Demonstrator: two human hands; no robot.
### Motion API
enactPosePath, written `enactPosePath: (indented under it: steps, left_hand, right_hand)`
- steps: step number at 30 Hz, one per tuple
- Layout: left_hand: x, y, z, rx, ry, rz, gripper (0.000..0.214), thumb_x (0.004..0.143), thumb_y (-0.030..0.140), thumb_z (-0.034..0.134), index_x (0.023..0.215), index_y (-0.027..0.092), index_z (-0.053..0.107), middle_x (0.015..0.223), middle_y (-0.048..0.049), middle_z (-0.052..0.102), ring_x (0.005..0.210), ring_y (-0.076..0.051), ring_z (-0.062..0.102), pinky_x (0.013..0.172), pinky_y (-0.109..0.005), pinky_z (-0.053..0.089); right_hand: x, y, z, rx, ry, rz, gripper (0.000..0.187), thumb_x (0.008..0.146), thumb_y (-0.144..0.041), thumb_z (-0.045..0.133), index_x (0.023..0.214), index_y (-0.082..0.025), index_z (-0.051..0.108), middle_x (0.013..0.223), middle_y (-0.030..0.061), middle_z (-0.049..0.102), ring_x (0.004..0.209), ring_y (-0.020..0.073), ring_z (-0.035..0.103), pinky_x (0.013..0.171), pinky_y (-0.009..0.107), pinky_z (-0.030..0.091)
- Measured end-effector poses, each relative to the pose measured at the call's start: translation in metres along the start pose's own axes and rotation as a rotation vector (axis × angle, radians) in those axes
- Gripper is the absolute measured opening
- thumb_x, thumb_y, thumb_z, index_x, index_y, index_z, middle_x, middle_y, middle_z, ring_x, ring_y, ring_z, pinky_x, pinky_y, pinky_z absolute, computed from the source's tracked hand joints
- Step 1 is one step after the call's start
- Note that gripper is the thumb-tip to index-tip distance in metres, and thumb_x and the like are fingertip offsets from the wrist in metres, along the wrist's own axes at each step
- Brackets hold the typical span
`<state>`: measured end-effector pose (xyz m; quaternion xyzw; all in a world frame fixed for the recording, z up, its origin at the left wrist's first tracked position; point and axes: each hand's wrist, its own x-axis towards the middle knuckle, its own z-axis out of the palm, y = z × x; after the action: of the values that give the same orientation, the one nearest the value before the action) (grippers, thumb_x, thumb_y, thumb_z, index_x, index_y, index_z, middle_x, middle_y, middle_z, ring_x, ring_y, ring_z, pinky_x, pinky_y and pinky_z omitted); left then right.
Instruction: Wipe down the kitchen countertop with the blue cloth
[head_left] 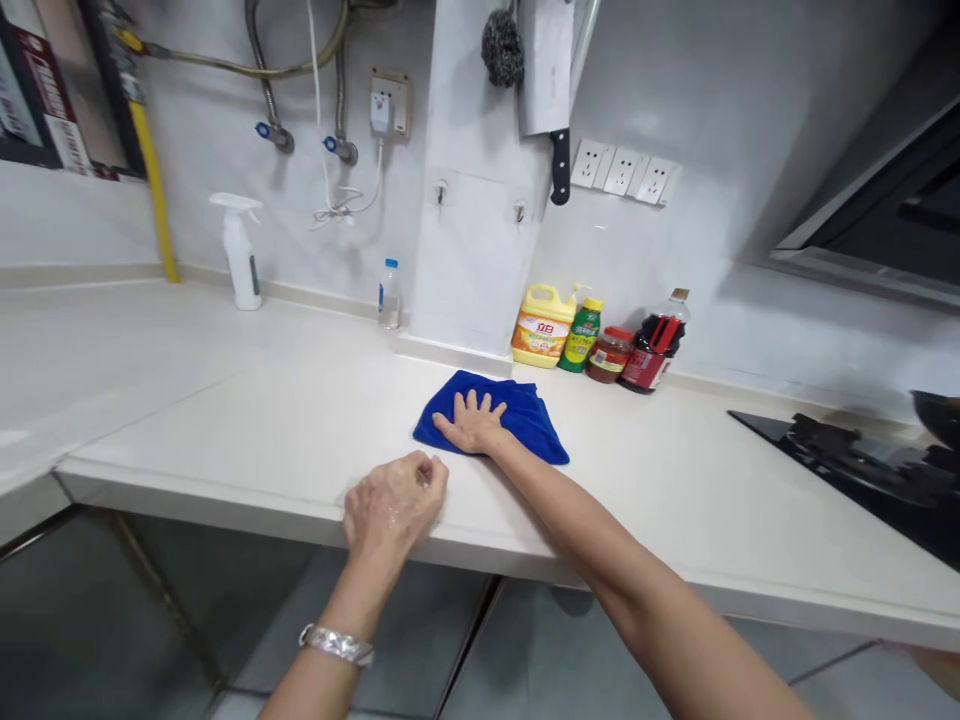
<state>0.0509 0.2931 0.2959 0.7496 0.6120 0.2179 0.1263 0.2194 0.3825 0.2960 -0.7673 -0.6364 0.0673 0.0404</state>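
Observation:
My right hand (471, 425) lies flat on a blue cloth (517, 425), its fingers spread, pressing it against the white countertop (300, 410). Folds show in the cloth, which lies in front of the wall pillar. Close to the counter's front edge is my left hand (395, 500), curled into a loose fist with nothing seen in it. A silver bracelet (336, 643) circles that wrist. The left fist is apart from the cloth, a little nearer to me.
Along the wall stand a white spray bottle (240, 255), a clear bottle (389, 295), a yellow detergent jug (541, 328), a green bottle (581, 337), a red-lidded jar (610, 355) and a dark sauce bottle (654, 345). A cleaver (551, 90) hangs above. The gas stove (862, 470) sits right.

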Motion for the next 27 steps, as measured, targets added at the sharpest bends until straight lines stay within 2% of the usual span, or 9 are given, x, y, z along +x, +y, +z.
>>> enactPosePath:
  steps: [6,12,16,21,24,27]
  left_hand:
    - [-0.003,-0.002,0.005,0.019,0.055,0.016,0.041,0.095,0.043,0.041,0.084,0.029,0.077,0.084,-0.0089,0.079,0.088,-0.032,0.074,0.07,-0.037,0.041]
    - [-0.002,-0.003,0.007,0.032,0.073,0.029,0.039,0.097,0.041,0.042,0.081,0.03,0.077,0.084,-0.0061,0.079,0.086,-0.03,0.074,0.066,-0.036,0.034]
    - [0.0,-0.006,0.008,0.028,0.067,0.015,0.04,0.097,0.042,0.041,0.082,0.031,0.077,0.086,-0.006,0.079,0.086,-0.03,0.073,0.066,-0.037,0.033]
    - [0.002,-0.008,0.007,0.031,0.066,-0.027,0.042,0.096,0.045,0.04,0.085,0.029,0.077,0.092,-0.0087,0.079,0.091,-0.033,0.072,0.069,-0.037,0.034]
    - [0.002,-0.008,0.007,0.006,0.088,-0.041,0.046,0.098,0.047,0.036,0.097,0.03,0.079,0.097,-0.0099,0.08,0.095,-0.033,0.071,0.071,-0.037,0.035]
    - [0.001,-0.008,0.006,0.003,0.115,-0.045,0.05,0.099,0.047,0.031,0.107,0.03,0.078,0.101,-0.0113,0.079,0.096,-0.033,0.07,0.071,-0.036,0.036]
  right_hand:
    - [0.04,-0.042,0.002,0.003,0.008,-0.081,0.093,0.099,-0.073,0.022,0.168,-0.01,0.017,0.175,0.0186,0.008,0.158,0.0498,0.005,0.121,0.074,0.005]
    - [0.06,-0.06,0.0,0.008,-0.016,-0.209,0.087,0.102,-0.069,0.023,0.168,-0.013,0.017,0.176,0.0133,0.007,0.159,0.0471,0.004,0.122,0.074,0.004]
    - [0.05,-0.069,0.002,0.014,-0.035,-0.314,0.086,0.102,-0.068,0.022,0.169,-0.016,0.016,0.176,0.0094,0.006,0.16,0.0445,0.001,0.124,0.071,0.003]
    - [0.026,-0.08,0.009,0.032,-0.026,-0.353,0.09,0.099,-0.075,0.021,0.169,-0.018,0.018,0.176,0.0095,0.009,0.16,0.0436,0.003,0.126,0.067,0.004]
    - [0.008,-0.071,0.01,0.039,-0.016,-0.341,0.09,0.098,-0.076,0.024,0.169,-0.02,0.02,0.176,0.0083,0.01,0.16,0.0419,0.006,0.128,0.06,0.008]
    - [-0.016,-0.05,0.01,0.053,-0.024,-0.357,0.088,0.099,-0.074,0.023,0.169,-0.021,0.019,0.176,0.0068,0.01,0.161,0.0392,0.005,0.129,0.056,0.008]
